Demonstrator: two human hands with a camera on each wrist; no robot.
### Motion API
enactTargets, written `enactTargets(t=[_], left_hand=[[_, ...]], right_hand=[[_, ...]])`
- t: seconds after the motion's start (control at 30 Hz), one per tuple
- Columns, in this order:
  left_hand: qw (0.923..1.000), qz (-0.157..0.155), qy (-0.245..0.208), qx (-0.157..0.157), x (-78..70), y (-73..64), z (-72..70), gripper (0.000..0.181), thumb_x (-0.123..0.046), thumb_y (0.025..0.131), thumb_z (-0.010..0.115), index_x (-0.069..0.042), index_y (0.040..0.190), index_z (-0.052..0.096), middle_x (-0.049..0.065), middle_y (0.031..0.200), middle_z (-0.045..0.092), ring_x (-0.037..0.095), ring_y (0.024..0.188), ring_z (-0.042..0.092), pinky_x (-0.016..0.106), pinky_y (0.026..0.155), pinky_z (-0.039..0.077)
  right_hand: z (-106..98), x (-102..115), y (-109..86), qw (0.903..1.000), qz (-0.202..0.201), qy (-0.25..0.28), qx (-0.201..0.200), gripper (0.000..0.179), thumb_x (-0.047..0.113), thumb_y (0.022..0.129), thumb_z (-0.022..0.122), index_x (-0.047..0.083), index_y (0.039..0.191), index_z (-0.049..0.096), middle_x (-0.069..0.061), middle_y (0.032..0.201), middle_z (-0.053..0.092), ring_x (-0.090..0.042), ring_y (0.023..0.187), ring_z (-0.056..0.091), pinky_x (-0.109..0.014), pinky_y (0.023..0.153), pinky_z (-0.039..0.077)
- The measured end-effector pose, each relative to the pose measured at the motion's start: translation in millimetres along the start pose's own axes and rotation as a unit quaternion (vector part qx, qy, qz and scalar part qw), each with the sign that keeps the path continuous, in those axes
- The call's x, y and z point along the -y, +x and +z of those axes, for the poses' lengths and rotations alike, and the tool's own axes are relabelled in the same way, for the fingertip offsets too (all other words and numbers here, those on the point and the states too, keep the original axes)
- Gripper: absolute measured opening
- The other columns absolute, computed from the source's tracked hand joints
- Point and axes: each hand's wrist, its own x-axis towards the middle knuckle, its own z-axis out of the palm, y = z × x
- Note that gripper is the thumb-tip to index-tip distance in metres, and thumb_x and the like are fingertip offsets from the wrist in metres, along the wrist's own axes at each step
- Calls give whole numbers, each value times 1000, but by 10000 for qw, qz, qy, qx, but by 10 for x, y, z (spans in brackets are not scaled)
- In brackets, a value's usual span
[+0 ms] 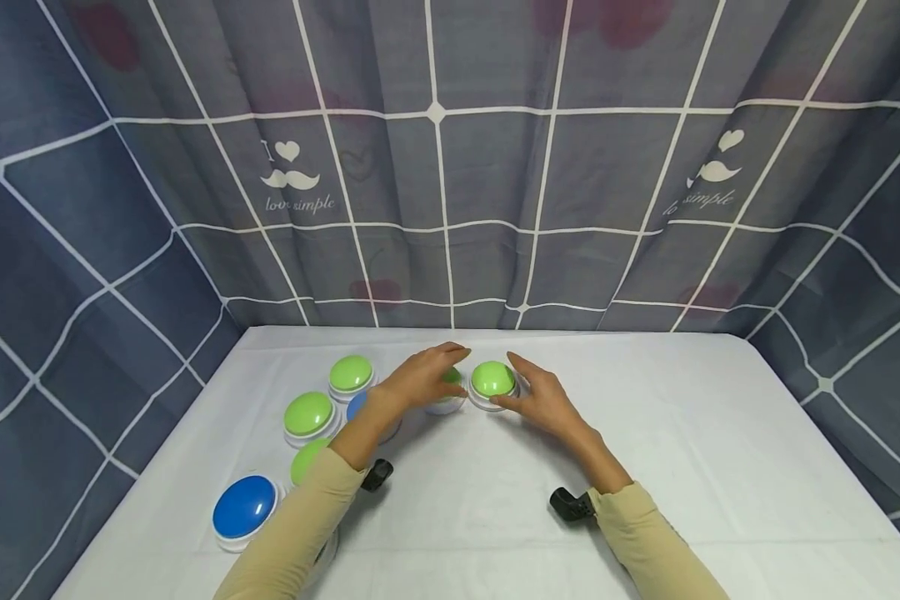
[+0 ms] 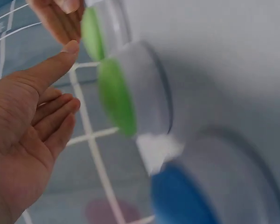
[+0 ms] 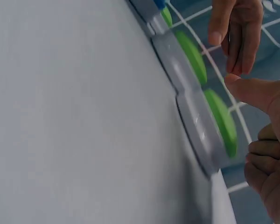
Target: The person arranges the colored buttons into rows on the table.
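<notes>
Two push buttons with green domes and white bases stand side by side near the back of the white table. My left hand [image 1: 420, 379] hovers over the left one [image 2: 116, 100], partly hiding it in the head view, its fingers apart from the dome. The right green button [image 1: 492, 379] sits between my two hands. Beside it is my right hand [image 1: 543, 402], thumb and fingers spread around its right side. In the right wrist view the right thumb [image 3: 252, 91] points out past the green dome [image 3: 221, 122]. Neither hand grips anything.
Green buttons [image 1: 351, 373] [image 1: 307, 413] and a partly hidden blue button [image 1: 357, 404] stand to the left. A larger blue button [image 1: 244, 507] is at front left, near my left sleeve [image 1: 300, 525]. A grid-patterned curtain [image 1: 487, 267] borders the table [image 1: 682, 467].
</notes>
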Motion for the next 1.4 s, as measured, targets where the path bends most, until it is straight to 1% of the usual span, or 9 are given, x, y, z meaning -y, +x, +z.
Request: enactTargets(t=[0.2, 0.37, 0.47, 0.6, 0.77, 0.93, 1.03, 1.13, 1.4], left_hand=[[9987, -365, 79, -337, 17, -491, -350, 71, -28, 85, 80, 1, 142, 50, 17, 143, 51, 32, 128, 52, 46, 103, 44], [9944, -947, 171, -434, 20, -907, -579, 71, -28, 84, 81, 0, 142, 51, 17, 142, 51, 34, 128, 52, 50, 102, 44], [9897, -1397, 190, -265, 51, -1092, -633, 72, -28, 83, 82, 0, 141, 52, 18, 142, 51, 36, 130, 50, 53, 104, 41], [9814, -1903, 257, 44, 132, -1256, -594, 70, -29, 81, 84, 1, 137, 55, 20, 138, 55, 39, 127, 51, 57, 102, 41], [9753, -2183, 290, 192, 220, -1358, -476, 72, -29, 78, 86, 2, 135, 57, 21, 134, 57, 40, 123, 54, 59, 100, 43], [9785, -1974, 546, 219, 263, -1358, -375, 65, -25, 74, 89, 3, 126, 61, 18, 120, 62, 34, 107, 62, 51, 92, 50], [9785, -1924, 659, 349, 257, -1326, -335, 61, -23, 72, 90, 3, 120, 64, 16, 112, 63, 31, 99, 64, 48, 88, 52], [9762, -1983, 761, 443, 260, -1315, -329, 58, -22, 70, 91, 3, 116, 65, 14, 107, 64, 30, 97, 64, 47, 88, 51], [9740, -2052, 849, 458, 317, -1272, -330, 46, -21, 67, 93, -2, 100, 67, 9, 96, 64, 26, 89, 63, 43, 81, 52]], right_hand=[[76, 286, -21, 9992, -221, 328, -51, 83, 28, 81, 83, -4, 146, 43, -21, 148, 44, -36, 137, 41, -49, 111, 33], [161, 613, -50, 9975, -455, 532, 51, 83, 29, 81, 84, 0, 148, 43, -15, 150, 44, -31, 138, 41, -47, 111, 33], [247, 791, -41, 9962, -652, 569, 113, 83, 28, 81, 84, 0, 147, 43, -13, 150, 45, -29, 138, 41, -44, 112, 33], [441, 971, -3, 9947, -772, 539, 421, 81, 30, 83, 82, -2, 147, 43, -14, 149, 46, -27, 138, 41, -42, 112, 33], [757, 1085, 65, 9927, -793, 402, 817, 80, 32, 83, 81, -3, 145, 44, -16, 147, 48, -28, 136, 44, -41, 111, 36], [1021, 1119, 118, 9897, -1013, 368, 942, 78, 28, 81, 84, -6, 141, 48, -20, 141, 53, -30, 131, 49, -41, 109, 38], [1113, 1110, 111, 9890, -1061, 304, 989, 77, 26, 80, 85, -5, 140, 49, -20, 139, 54, -30, 130, 51, -40, 108, 39], [1189, 1106, 103, 9886, -1052, 225, 1051, 78, 24, 79, 85, -5, 141, 47, -18, 140, 53, -29, 130, 50, -39, 109, 37], [1329, 1088, 125, 9922, -821, 220, 906, 78, 14, 80, 83, -11, 142, 42, -23, 142, 50, -34, 133, 47, -41, 111, 36]])
